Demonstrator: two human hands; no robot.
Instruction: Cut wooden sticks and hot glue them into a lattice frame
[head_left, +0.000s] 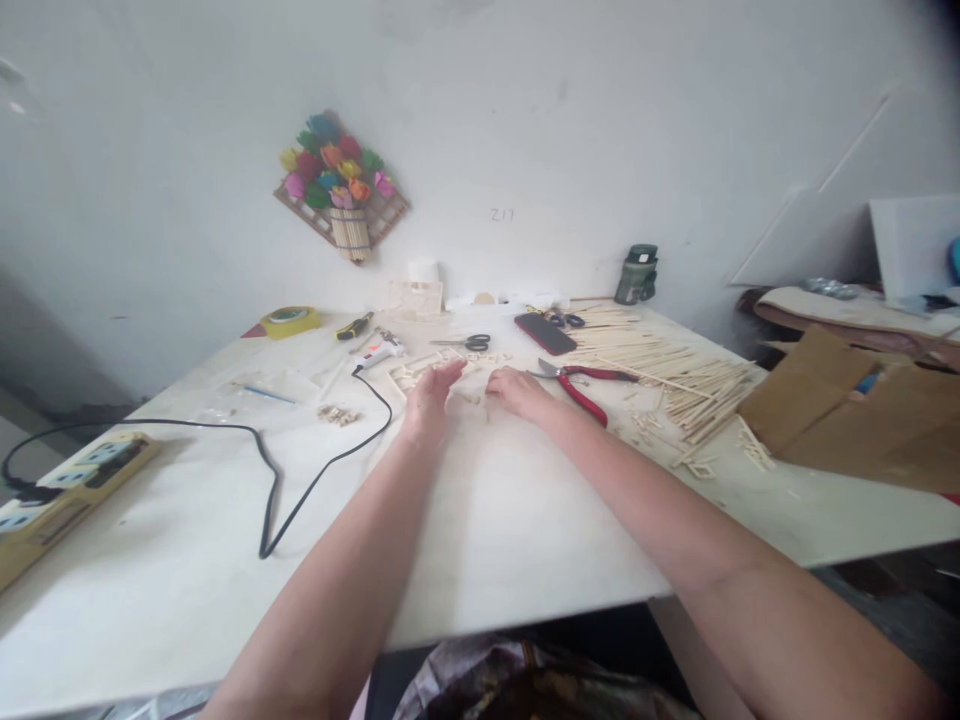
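Observation:
My left hand [433,398] rests on its edge on the table, fingers stretched out and apart from the right hand. Beside it lies a small frame of pale wooden sticks [399,380], partly covered by the hand. My right hand [519,392] is closed, fingertips curled down to the tabletop; what they hold, if anything, is too small to make out. Short wooden stick pieces [495,357] lie just beyond both hands. Pruning shears with red handles [585,385] lie right of my right hand, and black-handled scissors [474,342] lie behind.
A white glue gun [381,352] trails a black cord toward a power strip [82,480]. Long wooden sticks [675,370] spread at the right near a cardboard box [847,410]. A phone [546,334], yellow tape [289,321] and a green bottle [636,275] stand or lie farther back.

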